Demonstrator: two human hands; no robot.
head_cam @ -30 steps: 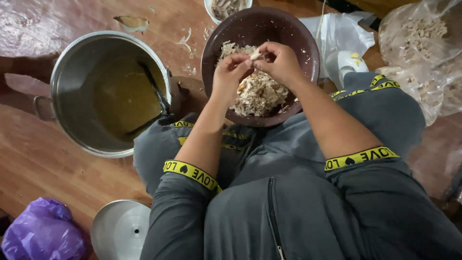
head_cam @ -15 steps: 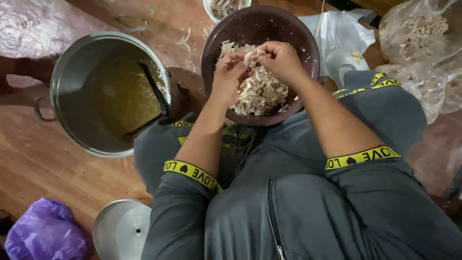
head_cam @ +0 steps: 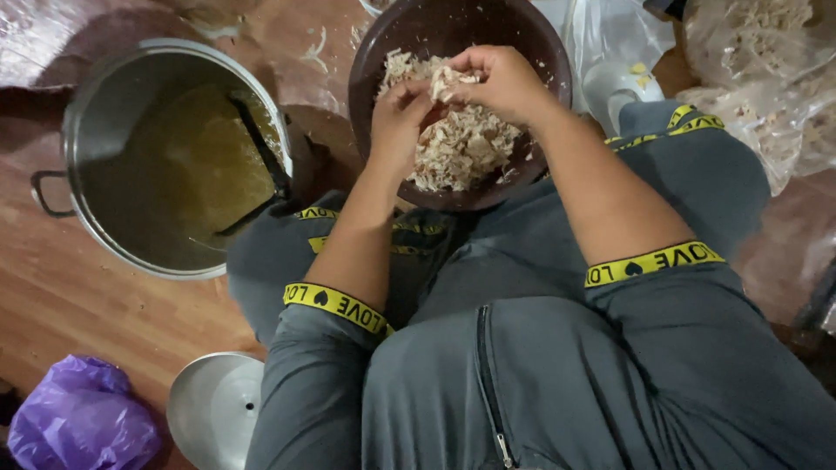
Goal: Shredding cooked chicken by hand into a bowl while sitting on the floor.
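the right hand (head_cam: 505, 83) is curled over the dark brown bowl (head_cam: 374, 65), its fingers pinched shut on a pale piece of shredded chicken (head_cam: 444, 83). the left hand (head_cam: 398, 117) meets it from below, fingers closed on the same piece, so both hands touch at the strip just above the heap of shredded meat (head_cam: 461, 148) that fills the bowl's near half. the bowl rests against the person's grey-trousered legs (head_cam: 540, 244), directly in front of the body.

the pushed-up grey sleeves end in yellow bands with black lettering, one at the left elbow (head_cam: 335, 305) and one at the right (head_cam: 653, 261); matching yellow strips run along the trouser knees.

to the left of the bowl, close but apart, stands a large steel pot (head_cam: 104, 235) holding yellowish broth, with a dark ladle (head_cam: 257, 148) leaning inside. its steel lid (head_cam: 213, 409) lies on the wooden floor (head_cam: 87, 305) near the left elbow, and a crumpled purple plastic bag (head_cam: 78, 418) sits in the lower left corner. to the right of the bowl are a white cup (head_cam: 614, 83) and clear plastic bags (head_cam: 766, 78) holding pale contents; i cannot tell exactly what is in them.
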